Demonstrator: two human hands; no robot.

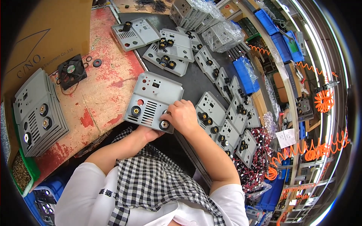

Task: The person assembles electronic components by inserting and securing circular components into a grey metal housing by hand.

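From the head camera, looking down: a person in a white top and black-and-white checked apron [151, 184] works on a grey slotted panel [167, 92] just in front of the body, at the near edge where a worn red tabletop [102, 107] meets a dark one [198, 84]. The left hand [152, 133] is under the panel's near edge, apparently supporting it; its fingers are hidden below, so how far they close cannot be told. The right hand [183, 116] is partly closed, fingers curled and thumb at a round black fitting [164, 124] by the panel's near right corner; whether it pinches the fitting or only presses on it is unclear. A second fitting there is mostly covered by the fingers, and a third fitting [135, 111] sits uncovered toward the panel's left side. The step in hand looks like seating or tightening fittings by finger; the next move seems to call for a steady left hand beneath and a small, careful turn or push from the right. To the left stand a stack of similar panels [40, 109], a black fan [71, 71] and, near it, a dark ring [97, 63], with a large cardboard box [49, 30] behind. To the right, many more panels bearing black fittings spread over the dark tabletop, near plastic-wrapped panels [224, 35], a blue bin [246, 77] and a tangle of red and white wires [260, 150]; orange coiled hoses [324, 101] hang beyond.
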